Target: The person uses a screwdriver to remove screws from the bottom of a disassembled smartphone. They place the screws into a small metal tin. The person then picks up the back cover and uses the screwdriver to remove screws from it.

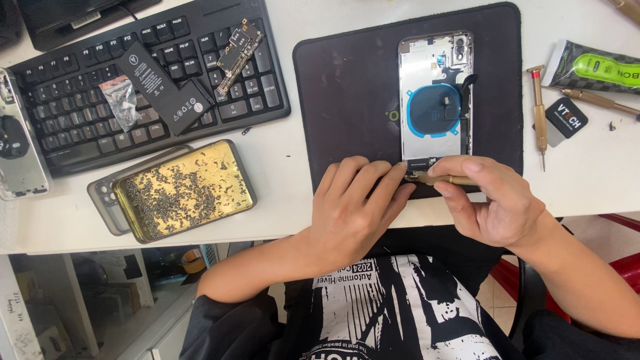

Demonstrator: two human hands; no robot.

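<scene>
An opened phone housing [435,93] with a blue round coil lies on a black mat [347,87]. My left hand [357,207] rests on the mat's near edge, fingertips pressing the housing's bottom end. My right hand [493,200] grips a brass-handled screwdriver [443,179] whose tip meets the housing's bottom edge beside the left fingers.
A black keyboard [80,113] carries a phone battery [160,83], a logic board [239,50] and a small plastic bag. A gold tin [187,190] of tiny screws sits on a phone shell. Another screwdriver [539,113], a black pick and a glue tube [593,70] lie to the right.
</scene>
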